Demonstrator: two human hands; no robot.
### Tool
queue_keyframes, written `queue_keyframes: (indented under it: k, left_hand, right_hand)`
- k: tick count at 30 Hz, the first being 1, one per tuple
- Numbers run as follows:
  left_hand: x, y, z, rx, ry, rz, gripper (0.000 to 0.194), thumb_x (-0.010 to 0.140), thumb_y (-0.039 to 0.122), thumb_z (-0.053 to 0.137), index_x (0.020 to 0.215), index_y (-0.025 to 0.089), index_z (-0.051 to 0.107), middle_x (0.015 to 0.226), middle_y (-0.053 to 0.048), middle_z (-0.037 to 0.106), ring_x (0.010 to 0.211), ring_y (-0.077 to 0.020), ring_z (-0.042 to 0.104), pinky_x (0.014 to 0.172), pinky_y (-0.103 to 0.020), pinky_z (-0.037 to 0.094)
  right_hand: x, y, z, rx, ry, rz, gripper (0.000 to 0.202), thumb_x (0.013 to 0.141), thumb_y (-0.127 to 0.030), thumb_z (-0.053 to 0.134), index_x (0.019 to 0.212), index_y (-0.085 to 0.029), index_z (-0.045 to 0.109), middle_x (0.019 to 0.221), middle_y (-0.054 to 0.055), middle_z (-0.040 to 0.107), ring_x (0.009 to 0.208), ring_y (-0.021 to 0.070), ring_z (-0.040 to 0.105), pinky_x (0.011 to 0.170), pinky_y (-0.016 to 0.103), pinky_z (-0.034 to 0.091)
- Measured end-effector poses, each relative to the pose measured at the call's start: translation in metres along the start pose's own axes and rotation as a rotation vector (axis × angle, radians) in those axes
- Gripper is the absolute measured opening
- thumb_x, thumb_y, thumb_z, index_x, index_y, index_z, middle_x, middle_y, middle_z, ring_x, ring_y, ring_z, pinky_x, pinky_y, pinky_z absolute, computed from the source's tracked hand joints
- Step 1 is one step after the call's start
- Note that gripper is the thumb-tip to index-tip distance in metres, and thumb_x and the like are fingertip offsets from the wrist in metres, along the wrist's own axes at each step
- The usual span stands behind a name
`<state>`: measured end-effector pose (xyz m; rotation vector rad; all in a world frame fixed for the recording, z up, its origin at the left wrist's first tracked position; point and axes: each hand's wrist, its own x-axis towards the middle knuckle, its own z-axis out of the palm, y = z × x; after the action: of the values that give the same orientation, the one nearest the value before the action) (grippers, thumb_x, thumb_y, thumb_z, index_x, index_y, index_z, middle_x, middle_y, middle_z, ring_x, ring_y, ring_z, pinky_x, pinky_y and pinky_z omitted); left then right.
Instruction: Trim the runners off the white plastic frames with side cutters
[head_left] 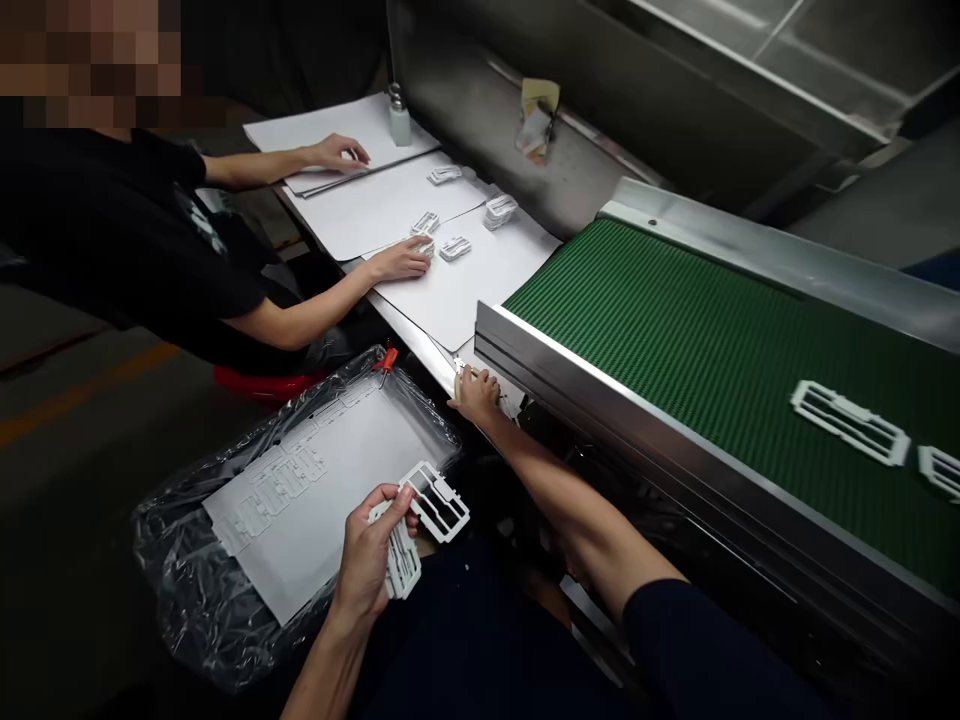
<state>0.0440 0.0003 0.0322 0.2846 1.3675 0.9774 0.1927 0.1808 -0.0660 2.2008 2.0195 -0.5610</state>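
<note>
My left hand (369, 555) is closed around several flat white plastic frames. One frame (435, 502), with long slots, fans out from the thumb to the right; the others (403, 560) are stacked below it in the palm. My right hand (478, 395) reaches to the table's near corner beside the conveyor's end. Its fingers are curled over a small light-coloured, partly shiny item (459, 368), mostly hidden by the hand. Below my left hand's level, a white sheet (300, 540) with flat frame-shaped outlines lies on a plastic-lined bin (187, 590).
Two white frames (851, 422) lie on the green conveyor belt (675, 350), behind its metal side rail (600, 385). Across the paper-covered table (360, 215), a co-worker's hand (405, 260) touches frames among small stacks (499, 210). A small bottle (399, 118) and a red-handled tool (388, 362) are also there.
</note>
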Motion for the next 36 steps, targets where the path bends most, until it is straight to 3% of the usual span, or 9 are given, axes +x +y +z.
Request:
queue_keyframes:
  k: [5,10,13,18,21,25,31,36]
  left_hand:
    - [0.012,0.006,-0.009,-0.013,0.017,-0.008,0.026,0.068,0.035,0.074,0.075,0.016,0.058,0.062,0.001,0.057,0.052,-0.0076,0.051,0.049,-0.014,0.042]
    - [0.021,0.007,-0.004,-0.02,-0.029,-0.001,0.025,0.069,0.034,0.073,0.075,0.016,0.058,0.063,0.001,0.058,0.052,-0.0077,0.051,0.048,-0.014,0.043]
    - [0.023,0.008,0.003,-0.006,-0.066,0.0,0.024,0.069,0.033,0.073,0.075,0.016,0.058,0.063,0.001,0.057,0.052,-0.0079,0.051,0.048,-0.014,0.043]
    - [0.022,0.008,0.015,0.019,-0.141,-0.029,0.023,0.07,0.033,0.073,0.074,0.017,0.058,0.061,0.001,0.056,0.051,-0.0085,0.051,0.048,-0.015,0.043]
    - [0.018,0.004,0.025,0.062,-0.203,-0.05,0.023,0.072,0.035,0.071,0.075,0.017,0.058,0.057,0.002,0.054,0.049,-0.0092,0.049,0.045,-0.015,0.041]
    - [0.009,-0.002,0.039,0.131,-0.307,-0.067,0.023,0.073,0.035,0.069,0.076,0.016,0.058,0.055,0.002,0.053,0.05,-0.0085,0.048,0.048,-0.015,0.041]
    - [0.009,0.007,0.047,0.283,-0.453,-0.009,0.023,0.077,0.037,0.065,0.081,0.015,0.062,0.057,0.001,0.054,0.05,-0.0093,0.047,0.047,-0.017,0.039]
    - [0.016,0.024,0.056,0.503,-0.659,0.05,0.025,0.074,0.036,0.068,0.083,0.012,0.066,0.057,-0.001,0.053,0.05,-0.0106,0.045,0.048,-0.019,0.038]
  right_hand:
    - [0.005,-0.009,-0.002,0.018,-0.02,-0.064,0.062,0.071,-0.016,0.066,0.125,-0.013,0.037,0.117,0.021,0.047,0.108,0.032,0.044,0.087,0.041,0.033]
    - [-0.022,-0.002,-0.024,0.169,0.013,-0.116,0.049,0.071,-0.014,0.056,0.118,-0.012,0.044,0.116,0.018,0.048,0.11,0.0312,0.042,0.093,0.043,0.031]
    - [-0.052,0.022,-0.036,0.337,-0.012,-0.116,0.026,0.079,-0.018,0.044,0.102,-0.013,0.054,0.104,0.014,0.056,0.1,0.0254,0.05,0.087,0.037,0.038]
    - [-0.127,0.067,-0.045,0.639,-0.116,-0.101,0.026,0.09,-0.029,0.03,0.091,-0.017,0.053,0.075,0.002,0.061,0.065,0.0133,0.056,0.06,0.025,0.045]
    - [-0.172,0.075,-0.048,0.952,-0.119,-0.096,0.023,0.088,-0.04,0.042,0.093,-0.018,0.049,0.076,0.0,0.058,0.061,0.0107,0.054,0.059,0.023,0.046]
    - [-0.213,0.071,-0.049,1.313,-0.038,-0.075,0.023,0.079,-0.034,0.06,0.092,-0.019,0.048,0.075,-0.002,0.053,0.061,0.0097,0.05,0.06,0.023,0.043]
    - [-0.242,0.082,-0.048,1.32,0.072,-0.048,0.018,0.079,-0.027,0.06,0.092,-0.019,0.049,0.073,-0.003,0.052,0.061,0.0099,0.046,0.059,0.023,0.039]
    - [-0.256,0.091,-0.047,1.27,0.096,-0.054,0.017,0.079,-0.027,0.059,0.092,-0.02,0.049,0.073,-0.002,0.052,0.061,0.0105,0.046,0.06,0.024,0.039]
